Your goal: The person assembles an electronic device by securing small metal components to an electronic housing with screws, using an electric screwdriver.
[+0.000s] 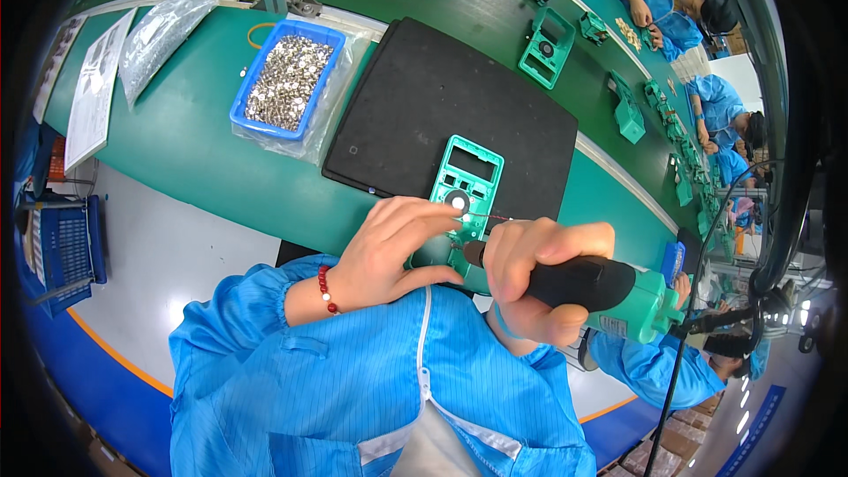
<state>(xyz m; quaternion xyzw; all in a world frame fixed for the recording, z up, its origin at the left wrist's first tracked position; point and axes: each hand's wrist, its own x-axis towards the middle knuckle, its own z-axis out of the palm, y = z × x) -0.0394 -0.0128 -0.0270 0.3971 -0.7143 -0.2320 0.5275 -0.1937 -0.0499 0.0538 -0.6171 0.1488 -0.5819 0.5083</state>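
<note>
The work looked partway along: the green housing [478, 199] lay face down or open side up, I could not tell which, on the near edge of the black mat [397, 115], with 1 round black part [457, 203] with a pale centre already seated in it and a thin reddish wire [490, 216] running off to the right. No cover was on it, and its near end was partly hidden by the hands, so how many screws were in or left could not be told. The blue tray [274, 131] was full of small metal parts [287, 79]. The left hand [389, 243] came in from the left, palm down, thumb and fingers spread around the housing's near end; how firmly they pressed was unclear. The right hand [521, 265] was wrapped around the powered screwdriver [609, 287], which lay nearly level, its nose pointing left at the housing's near end, contact unclear
</note>
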